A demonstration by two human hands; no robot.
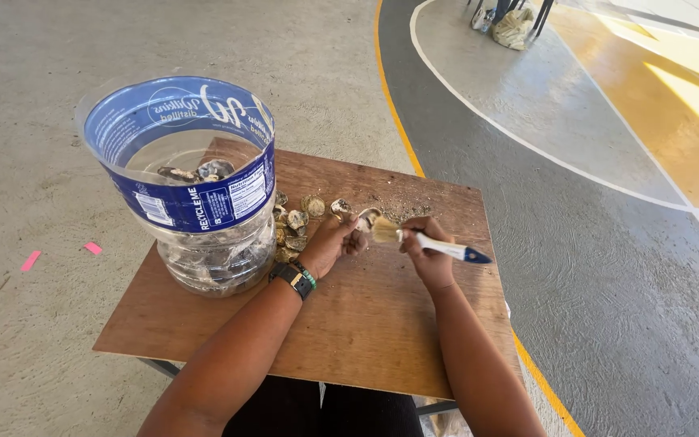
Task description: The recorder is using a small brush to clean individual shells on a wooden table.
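My left hand [329, 243] grips a grey oyster shell [365, 218] over a brown plywood board [366, 324]. My right hand [426, 247] holds a small paintbrush [430, 241] with a white and blue handle; its pale bristles touch the shell. A black watch and a green band sit on my left wrist. Several more shells [297, 220] lie in a loose pile on the board, just left of my left hand.
A large cut-open clear plastic jug [184, 194] with a blue label stands at the board's left and holds a few shells. Grit [404, 209] is scattered at the board's far side. Concrete floor with painted yellow and white lines surrounds the board; bags lie far off.
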